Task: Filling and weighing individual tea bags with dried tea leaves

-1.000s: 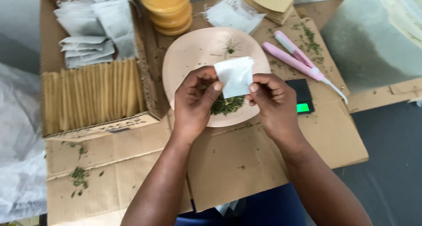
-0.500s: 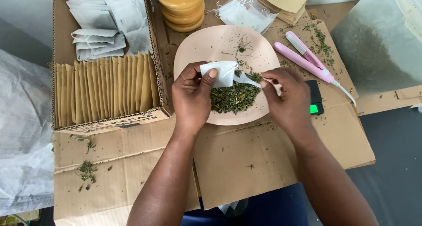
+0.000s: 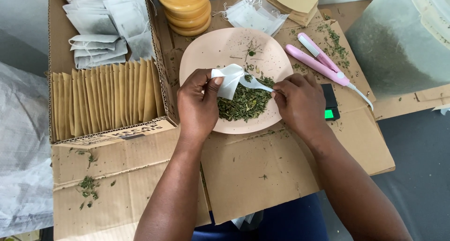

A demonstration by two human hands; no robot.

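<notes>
Currently I log the scene from large to small. Flattened cardboard [image 3: 262, 175] covers the work surface. At left on it sits an open box [image 3: 58, 58] with a row of tan envelopes [image 3: 105, 100] standing on edge, and loose white tea bags [image 3: 101, 32] behind them. A large translucent bin [image 3: 403, 39] stands at upper right. A pink plate [image 3: 220, 46] lies centre, with a heap of dried green leaves [image 3: 243, 103] on its near half. Behind the plate I see stacked yellow lids [image 3: 187, 9], a clear packet of bags [image 3: 255, 16] and a stack of tan sleeves [image 3: 295, 2]. A pink sealer [image 3: 318, 63] lies right of the plate; beside it a small scale [image 3: 330, 103] shows a green light. My left hand [image 3: 199, 107] pinches a white tea bag [image 3: 229, 79] over the leaves, thumb on top. My right hand [image 3: 300, 103] is closed on a small white scoop [image 3: 255, 83], its bowl at the bag's mouth. Stray leaf bits [image 3: 86, 185] lie at lower left.
</notes>
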